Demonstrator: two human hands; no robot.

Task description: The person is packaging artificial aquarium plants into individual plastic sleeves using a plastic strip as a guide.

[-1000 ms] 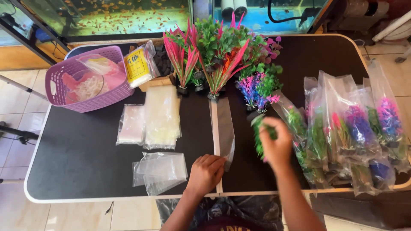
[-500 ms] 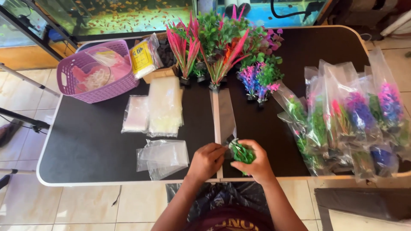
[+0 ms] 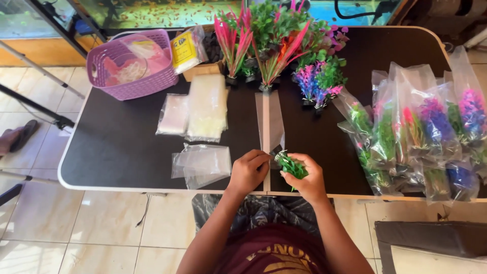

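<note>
My right hand (image 3: 307, 178) grips a small green artificial plant (image 3: 290, 165) near the table's front edge. My left hand (image 3: 248, 171) pinches the mouth of a long clear plastic bag (image 3: 269, 122) that lies lengthwise on the black table (image 3: 119, 147). The plant's tip is at the bag's near opening. Both hands are close together, just left and right of the table's centre seam.
Stacks of clear bags (image 3: 203, 162) (image 3: 207, 107) lie to the left. A purple basket (image 3: 133, 63) stands at the back left. Loose artificial plants (image 3: 276, 40) stand at the back centre. Several bagged plants (image 3: 416, 132) lie on the right. An aquarium (image 3: 167, 10) is behind the table.
My right hand has brought the green plant from the right side down to the front edge. My left hand has taken hold of the bag's near end.
</note>
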